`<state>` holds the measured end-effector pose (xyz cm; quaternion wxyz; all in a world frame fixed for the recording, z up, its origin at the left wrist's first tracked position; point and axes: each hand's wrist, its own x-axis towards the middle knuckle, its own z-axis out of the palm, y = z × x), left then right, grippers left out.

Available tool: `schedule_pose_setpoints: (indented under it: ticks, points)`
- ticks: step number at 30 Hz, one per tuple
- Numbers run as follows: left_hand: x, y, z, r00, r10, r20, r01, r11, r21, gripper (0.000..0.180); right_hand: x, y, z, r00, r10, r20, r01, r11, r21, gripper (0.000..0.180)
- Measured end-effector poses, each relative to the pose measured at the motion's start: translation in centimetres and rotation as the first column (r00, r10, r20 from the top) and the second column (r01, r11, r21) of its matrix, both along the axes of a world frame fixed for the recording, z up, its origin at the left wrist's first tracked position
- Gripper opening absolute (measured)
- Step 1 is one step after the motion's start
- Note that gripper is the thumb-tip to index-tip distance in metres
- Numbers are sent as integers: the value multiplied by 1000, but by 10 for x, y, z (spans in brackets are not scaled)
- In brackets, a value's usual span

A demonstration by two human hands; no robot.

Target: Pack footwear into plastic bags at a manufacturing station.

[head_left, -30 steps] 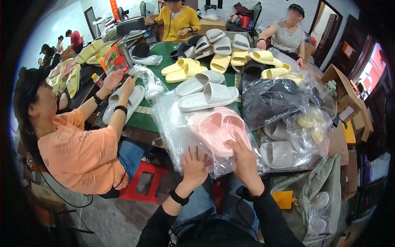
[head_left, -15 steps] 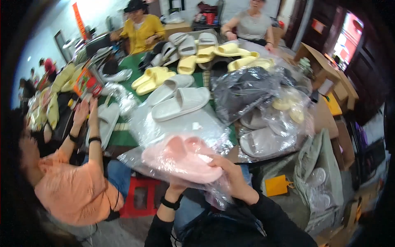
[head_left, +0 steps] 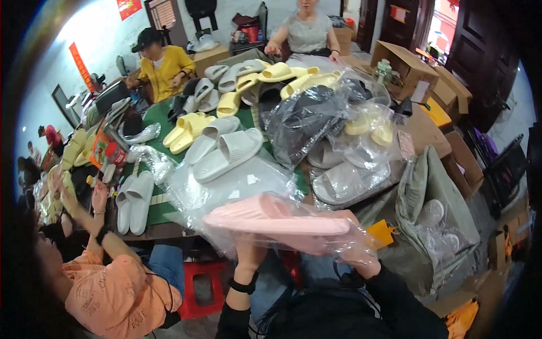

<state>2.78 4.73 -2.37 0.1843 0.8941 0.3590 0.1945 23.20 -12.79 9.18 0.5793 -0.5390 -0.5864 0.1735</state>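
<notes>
A pair of pink slippers point(head_left: 271, 217) in a clear plastic bag point(head_left: 316, 240) is lifted off the table's near edge, level and edge-on to me. My left hand point(head_left: 248, 257) holds the bag from below near its middle; a black band sits on that wrist. My right hand point(head_left: 353, 257) grips the bag's right end, partly hidden by the plastic. Just beyond lies a stack of empty clear bags point(head_left: 237, 181) with a pair of grey slippers point(head_left: 223, 148) on it.
The green-topped table point(head_left: 158, 116) holds yellow slippers point(head_left: 186, 131), white slippers point(head_left: 132, 200) and bagged black slippers point(head_left: 305, 121). A person in orange point(head_left: 107, 282) sits at my left, two others at the far side. A red stool point(head_left: 200, 285) stands below; cardboard boxes point(head_left: 406, 59) sit right.
The bagged pink slippers came off the table toward me and turned from flat to edge-on. Both my hands shifted under the bag. My view swung left and nearer.
</notes>
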Motion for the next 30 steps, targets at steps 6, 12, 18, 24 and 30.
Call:
schedule_pose_setpoints:
  ticks: [6, 12, 18, 24, 30]
  points:
    - [5, -7, -6, 997, 4, 75, -16, 987, 160, 52, 5, -3, -22, 996, -54, 70, 44, 988, 145, 38]
    - [70, -46, 66, 801, -567, 195, 566, 822, 64, 57, 45, -61, 36, 695, -163, -700, 446, 862, 242, 27]
    - [191, -124, 113, 295, -939, 178, 937, 321, 141, 75, 87, -177, 136, 550, -563, -617, 827, 265, 496, 33]
    - [280, -201, 98, 98, -995, 3, 906, 90, 413, 101, 90, -279, 118, 399, -627, -669, 900, 127, 417, 38]
    - [299, -184, 14, 288, -851, -439, 944, 174, 282, 35, 107, -306, 94, 242, -861, -446, 925, 345, -163, 28]
